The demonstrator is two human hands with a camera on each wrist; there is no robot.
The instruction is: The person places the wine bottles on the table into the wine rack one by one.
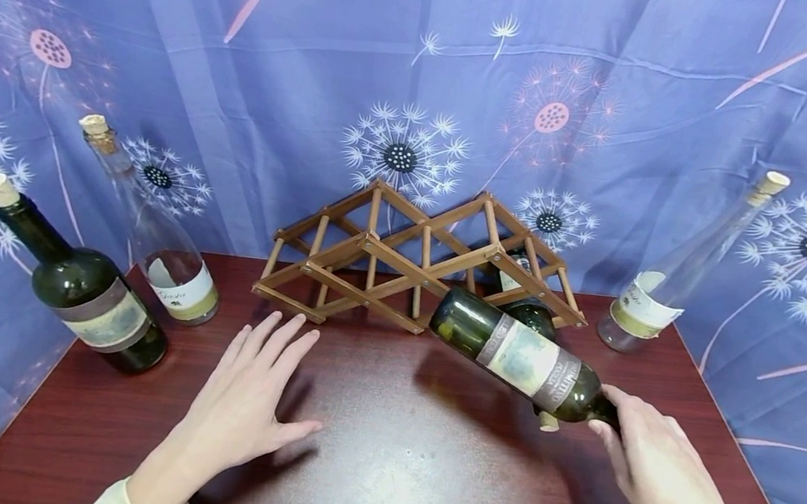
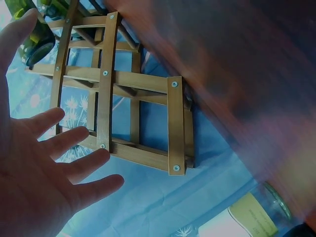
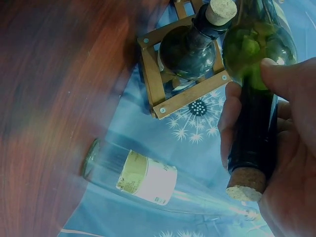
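My right hand [image 1: 663, 473] grips a green wine bottle [image 1: 530, 360] by its dark neck, the corked end towards me. The bottle is tilted, its base raised in front of the right part of a wooden lattice wine rack [image 1: 402, 263]. In the right wrist view, the thumb and fingers wrap the neck just above the cork [image 3: 245, 184]. Another corked green bottle [image 3: 185, 57] lies in the rack's right end, partly hidden by the held one in the head view. My left hand [image 1: 237, 400] hovers left of the rack, fingers spread, holding nothing.
On the left stand a dark green corked bottle [image 1: 102, 303] and a clear corked bottle [image 1: 178, 266]. Another clear bottle [image 1: 641, 311] stands right of the rack. The reddish-brown table [image 1: 364, 449] meets a blue dandelion-print cloth [image 1: 300, 105] behind and at both sides.
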